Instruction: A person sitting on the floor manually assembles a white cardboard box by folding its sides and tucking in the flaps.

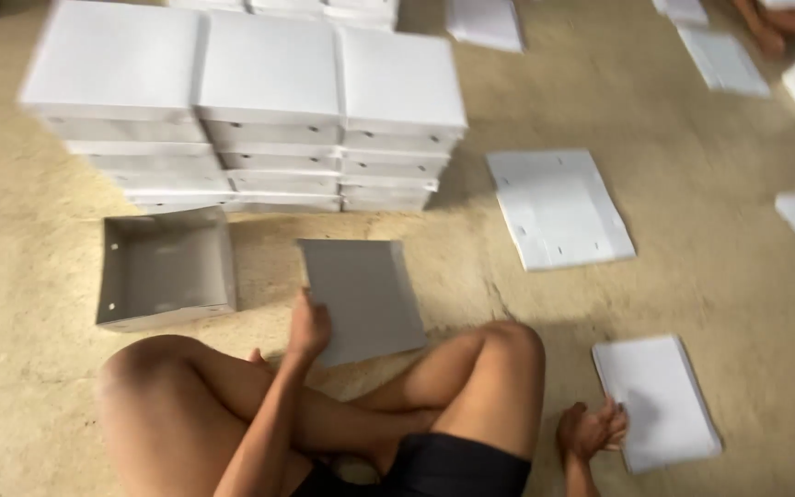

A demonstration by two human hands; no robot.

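Two hands worked over crossed legs: the right hand (591,431) lay spread, fingertips touching a white sheet (660,402) on the floor (29,387), while the left hand (308,329) pinched a grey board's (365,299) edge. Beyond sat an open box (166,267), then stacked boxes (269,110).

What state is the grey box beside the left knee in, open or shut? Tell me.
Open and empty: the grey box lies lidless on the floor, its bare inside showing.

The stacked white boxes (241,101) are blurred and cut off at the top edge. Someone's foot (766,32) in the far corner is barely visible.
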